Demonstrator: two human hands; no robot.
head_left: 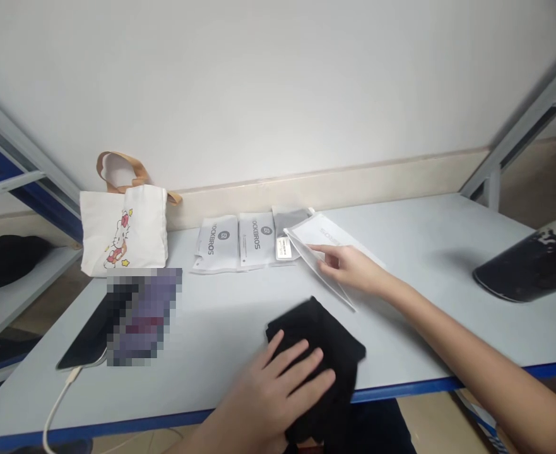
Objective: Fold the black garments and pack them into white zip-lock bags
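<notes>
My left hand [284, 391] lies on a folded black cloth [318, 328], its fingers spread across the top and its thumb hidden. The cloth sits at the table's front edge, and its lower part reaches past that edge. Farther back, my right hand [353, 268] has its fingers bent around the open edge of a frosted plastic bag [341, 236] with grey lettering. That bag's mouth gapes toward the left and front. Left of it lies a row of similar packed bags [257, 239], one with dark contents and a small white label [284, 247].
On the left stands a white tote bag [124, 230] with tan handles. A dark phone-like device [88, 334] with a white cable [57, 403] lies before it, partly pixelated. A dark cylinder [528, 265] lies at the right. Metal frames flank the table [424, 252].
</notes>
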